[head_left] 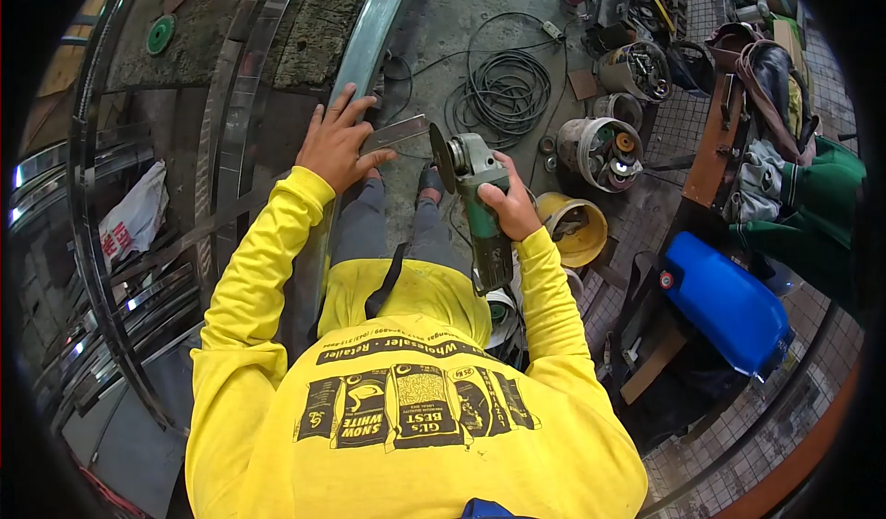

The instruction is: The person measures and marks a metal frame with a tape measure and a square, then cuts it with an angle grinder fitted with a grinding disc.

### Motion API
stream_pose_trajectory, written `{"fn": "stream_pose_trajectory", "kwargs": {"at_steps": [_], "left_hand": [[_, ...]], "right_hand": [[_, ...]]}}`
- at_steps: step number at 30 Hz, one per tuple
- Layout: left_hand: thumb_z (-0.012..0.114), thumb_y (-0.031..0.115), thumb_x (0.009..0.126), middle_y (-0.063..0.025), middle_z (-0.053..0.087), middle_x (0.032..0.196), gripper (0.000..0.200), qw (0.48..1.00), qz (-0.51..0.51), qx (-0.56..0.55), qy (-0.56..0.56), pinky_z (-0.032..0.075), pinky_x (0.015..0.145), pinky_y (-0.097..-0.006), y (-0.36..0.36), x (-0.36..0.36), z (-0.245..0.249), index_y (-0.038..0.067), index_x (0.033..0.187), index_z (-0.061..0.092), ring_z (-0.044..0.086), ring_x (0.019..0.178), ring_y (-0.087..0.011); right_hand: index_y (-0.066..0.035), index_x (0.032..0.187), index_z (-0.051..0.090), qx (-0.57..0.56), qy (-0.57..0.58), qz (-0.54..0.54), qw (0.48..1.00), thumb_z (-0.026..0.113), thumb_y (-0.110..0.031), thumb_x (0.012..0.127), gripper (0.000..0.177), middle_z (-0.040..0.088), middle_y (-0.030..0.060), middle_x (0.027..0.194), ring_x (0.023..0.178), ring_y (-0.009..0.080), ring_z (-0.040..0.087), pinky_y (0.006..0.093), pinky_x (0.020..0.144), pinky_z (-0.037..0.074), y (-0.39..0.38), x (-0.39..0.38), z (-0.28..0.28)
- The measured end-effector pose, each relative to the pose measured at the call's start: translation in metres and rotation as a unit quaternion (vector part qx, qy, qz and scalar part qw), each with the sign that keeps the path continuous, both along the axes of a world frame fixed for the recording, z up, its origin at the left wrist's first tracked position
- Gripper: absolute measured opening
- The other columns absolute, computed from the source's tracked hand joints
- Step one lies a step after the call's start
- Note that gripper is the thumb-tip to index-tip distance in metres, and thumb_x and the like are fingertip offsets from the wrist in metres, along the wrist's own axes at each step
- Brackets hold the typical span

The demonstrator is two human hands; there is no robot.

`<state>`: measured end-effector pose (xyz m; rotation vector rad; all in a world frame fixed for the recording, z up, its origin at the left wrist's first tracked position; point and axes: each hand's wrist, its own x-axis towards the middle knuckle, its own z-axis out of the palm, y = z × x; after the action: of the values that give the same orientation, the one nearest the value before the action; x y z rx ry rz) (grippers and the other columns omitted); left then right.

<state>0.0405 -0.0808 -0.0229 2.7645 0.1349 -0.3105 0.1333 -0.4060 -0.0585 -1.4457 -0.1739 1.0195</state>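
My left hand (338,144) lies over a long grey metal tube (367,44), its fingers stretched and spread. A short flat metal strip (399,132), like the blade of a square, sticks out to the right from beside its thumb and index finger. My right hand (513,203) is wrapped round the green body of an angle grinder (485,242). The grinder's disc (442,158) stands on edge, facing the strip's free end with a small gap between them. Part of the tube is hidden under my left hand and sleeve.
Coiled black cable (510,95) lies on the floor ahead. To the right stand a white bucket (568,164) of discs, a yellow bucket (591,242) and a blue jerrycan (715,302). Metal frames (83,164) and a white plastic bag (137,214) lie left.
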Motion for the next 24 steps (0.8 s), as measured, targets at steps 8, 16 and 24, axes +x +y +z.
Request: {"fn": "stream_pose_trajectory", "kwargs": {"at_steps": [8, 16, 24], "left_hand": [[0.067, 0.062, 0.092, -0.007, 0.043, 0.158, 0.056, 1.0, -0.006, -0.011, 0.013, 0.023, 0.121, -0.0697, 0.001, 0.001, -0.001, 0.006, 0.096, 0.07, 0.012, 0.16, -0.0304], [0.067, 0.062, 0.092, -0.0083, 0.043, 0.158, 0.055, 0.999, -0.012, -0.015, 0.027, 0.023, 0.121, -0.0684, 0.006, 0.002, 0.004, 0.006, 0.096, 0.067, 0.014, 0.16, -0.032], [0.072, 0.05, 0.092, -0.0082, 0.047, 0.149, 0.045, 0.998, 0.01, 0.037, -0.043, 0.026, 0.12, -0.0679, -0.008, 0.0, -0.009, 0.008, 0.104, 0.064, 0.024, 0.156, -0.0327]], "right_hand": [[-0.005, 0.146, 0.042, -0.019, -0.086, 0.016, 0.996, 0.075, -0.042, 0.09, 0.075, 0.062, 0.0127, 0.122, 0.108, 0.0195, 0.06, 0.0329, 0.095, 0.049, 0.009, 0.006, -0.004], [-0.005, 0.146, 0.044, -0.026, -0.078, 0.043, 0.996, 0.075, -0.04, 0.089, 0.074, 0.062, 0.0117, 0.123, 0.109, 0.0193, 0.059, 0.0333, 0.098, 0.048, -0.007, 0.006, -0.005], [-0.005, 0.144, 0.043, -0.089, -0.199, 0.024, 0.976, 0.079, -0.037, 0.086, 0.075, 0.063, 0.0145, 0.122, 0.108, 0.0219, 0.062, 0.0345, 0.097, 0.049, 0.004, 0.013, 0.027]]}}
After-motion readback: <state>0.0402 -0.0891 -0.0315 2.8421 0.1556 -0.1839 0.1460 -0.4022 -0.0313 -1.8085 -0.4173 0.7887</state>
